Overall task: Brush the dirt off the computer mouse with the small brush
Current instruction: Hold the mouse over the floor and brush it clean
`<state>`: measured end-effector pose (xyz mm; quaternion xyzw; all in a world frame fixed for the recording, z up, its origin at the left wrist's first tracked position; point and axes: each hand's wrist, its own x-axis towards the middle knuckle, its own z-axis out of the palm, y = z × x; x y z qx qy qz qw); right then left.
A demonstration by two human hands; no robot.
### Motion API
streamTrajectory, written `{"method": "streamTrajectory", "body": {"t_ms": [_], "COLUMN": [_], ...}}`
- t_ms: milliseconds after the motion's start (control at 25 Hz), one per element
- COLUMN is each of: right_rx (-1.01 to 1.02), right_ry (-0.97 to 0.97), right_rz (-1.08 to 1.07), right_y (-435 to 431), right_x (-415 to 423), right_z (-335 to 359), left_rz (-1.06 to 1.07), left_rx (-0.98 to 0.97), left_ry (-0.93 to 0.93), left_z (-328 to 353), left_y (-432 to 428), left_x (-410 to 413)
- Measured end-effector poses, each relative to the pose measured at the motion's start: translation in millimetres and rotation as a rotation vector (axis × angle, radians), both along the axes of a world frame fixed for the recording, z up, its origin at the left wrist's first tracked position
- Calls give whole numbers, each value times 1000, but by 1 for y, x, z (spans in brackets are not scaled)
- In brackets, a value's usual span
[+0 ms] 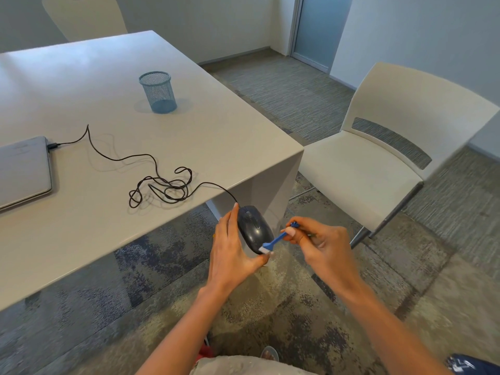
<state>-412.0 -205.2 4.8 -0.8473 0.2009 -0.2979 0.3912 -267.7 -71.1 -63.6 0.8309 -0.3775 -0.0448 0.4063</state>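
Note:
A black wired computer mouse (253, 226) hangs in the air just off the table's near right corner, gripped from the left side and underneath by my left hand (232, 250). My right hand (322, 242) pinches the blue handle of a small brush (276, 240). The brush's white bristles rest on the rear end of the mouse. The mouse's black cable (162, 185) runs back over the table edge in loose tangled loops to a closed grey laptop (24, 169) at the left.
A blue mesh pen cup (158, 92) stands mid-table on the white table (108, 226). A white chair (384, 158) stands to the right of the table corner. Another chair back shows beyond the far edge. Patterned carpet lies below my arms.

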Motion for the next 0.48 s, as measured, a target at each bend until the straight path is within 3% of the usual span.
{"method": "streamTrajectory", "body": {"t_ms": [280, 480], "right_rx": [-199, 40], "right_ry": [156, -41], "right_rz": [-72, -8], "right_y": [-15, -6], "right_x": [-7, -2], "right_z": [-5, 4], "left_rz": [7, -3], "left_rx": [-12, 7], "left_ry": [20, 5], "left_z": [-1, -1], "left_y": [4, 3], "left_x": [-3, -4]}}
